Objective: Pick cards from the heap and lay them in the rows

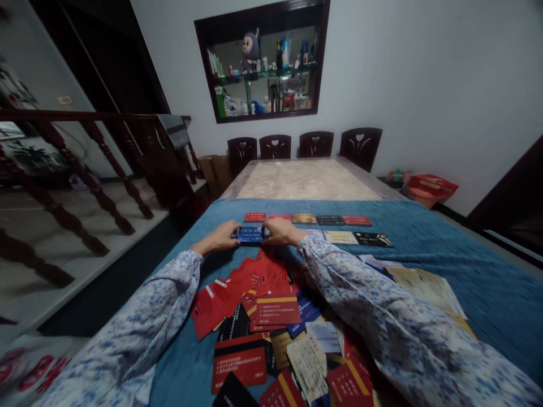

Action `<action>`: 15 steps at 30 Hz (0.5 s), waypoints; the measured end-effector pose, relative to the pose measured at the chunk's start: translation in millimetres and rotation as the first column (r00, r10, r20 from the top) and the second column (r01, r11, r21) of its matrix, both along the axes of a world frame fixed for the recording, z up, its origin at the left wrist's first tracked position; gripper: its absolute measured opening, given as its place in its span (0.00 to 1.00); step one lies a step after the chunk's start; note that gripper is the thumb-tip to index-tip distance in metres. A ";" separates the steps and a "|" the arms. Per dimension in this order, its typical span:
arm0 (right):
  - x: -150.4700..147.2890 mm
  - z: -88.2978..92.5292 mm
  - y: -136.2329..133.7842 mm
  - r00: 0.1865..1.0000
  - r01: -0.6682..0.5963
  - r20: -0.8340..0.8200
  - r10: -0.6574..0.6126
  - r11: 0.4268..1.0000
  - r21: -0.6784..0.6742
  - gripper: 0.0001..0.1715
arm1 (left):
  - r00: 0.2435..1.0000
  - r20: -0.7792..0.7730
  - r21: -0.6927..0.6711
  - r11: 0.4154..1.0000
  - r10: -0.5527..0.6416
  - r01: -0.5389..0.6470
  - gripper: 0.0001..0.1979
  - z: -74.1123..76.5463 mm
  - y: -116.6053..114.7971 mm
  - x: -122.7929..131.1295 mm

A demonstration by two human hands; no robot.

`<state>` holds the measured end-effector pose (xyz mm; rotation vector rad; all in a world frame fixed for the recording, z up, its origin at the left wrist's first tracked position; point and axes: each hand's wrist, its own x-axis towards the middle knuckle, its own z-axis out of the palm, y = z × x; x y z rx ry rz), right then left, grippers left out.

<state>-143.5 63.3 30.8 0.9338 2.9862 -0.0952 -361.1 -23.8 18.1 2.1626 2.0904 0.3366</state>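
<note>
Both of my hands are on a blue card [250, 234] lying at the left of the front row. My left hand [221, 236] pinches its left edge, and my right hand [281, 232] has fingers closed on its right edge. Behind it runs a back row with a red card [255, 217], a gold card [304, 219], a black card [330, 220] and another red card [357, 220]. To the right in the front row are a cream card [340, 237] and a black-and-gold card [373, 239]. My right hand partly covers a red and a pale card.
Between my forearms a loose heap of cards, mostly red [278, 311], spreads toward me. Papers and envelopes [426, 285] lie beyond my right sleeve. A blue cloth [458, 249] covers the near table; dark chairs [316, 146] stand at the far end.
</note>
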 end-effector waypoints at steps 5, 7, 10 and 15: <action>-9.1 -0.7 4.5 1.000 0.006 0.007 -0.006 1.000 -0.016 0.25 | 0.999 -0.031 -0.013 1.000 -0.008 0.007 0.26 -2.5 8.3 -7.4; -12.5 -0.8 6.2 1.000 0.002 0.012 -0.002 1.000 -0.013 0.25 | 0.999 -0.042 -0.025 1.000 -0.003 0.002 0.25 -2.8 11.2 -10.1; -16.6 -1.0 10.0 0.999 0.005 0.033 -0.004 1.000 -0.013 0.24 | 0.999 -0.047 -0.041 0.999 0.002 -0.003 0.25 -2.9 16.6 -13.7; -18.0 -2.0 19.3 0.999 -0.016 0.040 0.017 1.000 -0.020 0.26 | 1.000 -0.008 -0.036 0.999 -0.024 0.024 0.23 -3.8 26.8 -16.4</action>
